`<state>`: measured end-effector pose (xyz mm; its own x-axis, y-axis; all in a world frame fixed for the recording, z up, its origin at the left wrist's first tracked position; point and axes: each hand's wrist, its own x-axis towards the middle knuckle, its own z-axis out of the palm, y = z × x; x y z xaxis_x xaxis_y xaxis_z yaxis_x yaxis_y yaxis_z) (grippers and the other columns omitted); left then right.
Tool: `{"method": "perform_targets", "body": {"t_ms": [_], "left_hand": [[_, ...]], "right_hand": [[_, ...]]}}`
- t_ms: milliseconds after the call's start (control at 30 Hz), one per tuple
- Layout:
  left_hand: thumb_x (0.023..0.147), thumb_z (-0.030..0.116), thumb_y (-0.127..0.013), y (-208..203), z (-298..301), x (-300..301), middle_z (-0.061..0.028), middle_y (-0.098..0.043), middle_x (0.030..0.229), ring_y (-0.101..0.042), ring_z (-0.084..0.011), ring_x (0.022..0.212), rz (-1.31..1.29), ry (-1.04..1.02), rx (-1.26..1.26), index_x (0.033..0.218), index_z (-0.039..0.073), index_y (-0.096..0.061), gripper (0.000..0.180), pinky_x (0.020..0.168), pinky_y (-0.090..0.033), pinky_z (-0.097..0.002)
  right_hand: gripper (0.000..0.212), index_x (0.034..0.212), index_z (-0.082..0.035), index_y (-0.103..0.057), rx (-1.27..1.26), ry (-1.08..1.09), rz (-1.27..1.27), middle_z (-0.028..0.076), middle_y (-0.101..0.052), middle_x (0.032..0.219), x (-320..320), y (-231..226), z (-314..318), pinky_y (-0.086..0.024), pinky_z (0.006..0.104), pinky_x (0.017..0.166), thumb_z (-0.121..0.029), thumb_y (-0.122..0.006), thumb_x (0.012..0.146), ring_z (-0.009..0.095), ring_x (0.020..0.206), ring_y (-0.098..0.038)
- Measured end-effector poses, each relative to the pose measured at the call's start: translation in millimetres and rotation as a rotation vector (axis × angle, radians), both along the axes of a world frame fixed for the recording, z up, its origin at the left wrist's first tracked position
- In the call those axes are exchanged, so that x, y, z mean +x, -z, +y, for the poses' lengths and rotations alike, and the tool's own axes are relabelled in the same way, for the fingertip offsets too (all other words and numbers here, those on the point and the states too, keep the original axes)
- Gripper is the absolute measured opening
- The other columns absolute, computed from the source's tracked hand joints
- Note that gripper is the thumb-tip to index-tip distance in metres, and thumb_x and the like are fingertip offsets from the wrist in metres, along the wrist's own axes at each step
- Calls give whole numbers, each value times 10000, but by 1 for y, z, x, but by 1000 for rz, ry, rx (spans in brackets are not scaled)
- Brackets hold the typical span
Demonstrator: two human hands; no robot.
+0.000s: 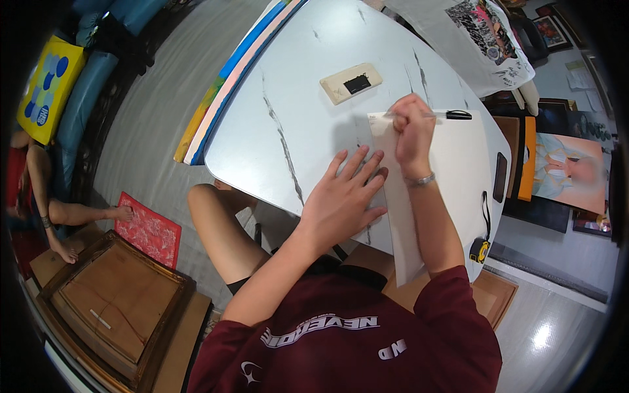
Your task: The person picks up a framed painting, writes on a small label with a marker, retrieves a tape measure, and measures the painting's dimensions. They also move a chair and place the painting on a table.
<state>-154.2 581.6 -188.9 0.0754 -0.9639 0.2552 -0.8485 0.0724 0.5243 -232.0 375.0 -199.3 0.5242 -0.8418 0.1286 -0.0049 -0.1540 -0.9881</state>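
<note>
On a white marble-patterned table (pixel 314 59) lies a large cream-white sheet (pixel 452 170), its near end hanging past the table edge. My right hand (pixel 414 128) is closed round a pen (pixel 452 115) with a clear barrel and a black cap on its rear end. The pen's tip is by the sheet's far left corner, where small marks show. My left hand (pixel 344 200) lies flat, fingers spread, at the sheet's left edge. Beyond my hands rests a tan block (pixel 347 84) with a black rectangle on its face.
A black phone (pixel 500 177) and a yellow-black tape measure (pixel 479 250) lie near the table's right edge. Canvases (pixel 242 65) lean along its left side. A printed white cloth (pixel 452 39) hangs at the far right. Another person (pixel 39 177) sits at left, near a framed panel (pixel 111 308).
</note>
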Motion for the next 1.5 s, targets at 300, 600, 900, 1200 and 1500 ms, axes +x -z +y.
{"method": "perform_targets", "body": {"t_ms": [300,600,900,1200,1500], "left_hand": [[865,280,-772,-6,13,19,-128,-565,1440,-503,-335,1360,224,-79,-258,1300,111,-659,480,1142,-363,-483],[958,309,-638,-8,-10,181,-240,-562,1405,-580,-449,1233,-307,-644,27,1503,146,-463,595,999,-487,-530],[1026,328,-543,-3,15,311,-254,-618,1278,-682,-474,1030,-390,-698,260,1600,346,-264,638,851,-541,-580],[1047,348,-477,2,11,307,-278,-608,1258,-655,-498,1056,-286,-571,189,1594,271,-294,582,902,-521,-587],[1046,377,-451,4,-8,229,-240,-573,1315,-637,-472,1114,-149,-360,215,1613,265,-269,606,946,-513,-564]], "right_hand": [[385,758,-45,-590,-417,-297,1013,71,-585,580,-91,-91,-17,-454,339,564,-349,-706,964,206,540,-539],[415,882,-29,-623,-279,96,885,92,-592,601,-183,-87,47,-458,354,591,-424,-739,930,254,560,-549],[525,1352,-46,-548,-602,746,1086,220,-575,1261,-367,-51,98,-430,496,1006,-358,-694,955,411,1174,-538],[541,1393,-69,-528,-653,808,1094,231,-566,1258,-377,5,95,-433,471,1018,-315,-707,947,404,1148,-536],[484,1302,-52,-565,297,933,-824,153,-643,1100,-487,10,110,-526,352,823,-437,-616,1012,266,943,-615]]}}
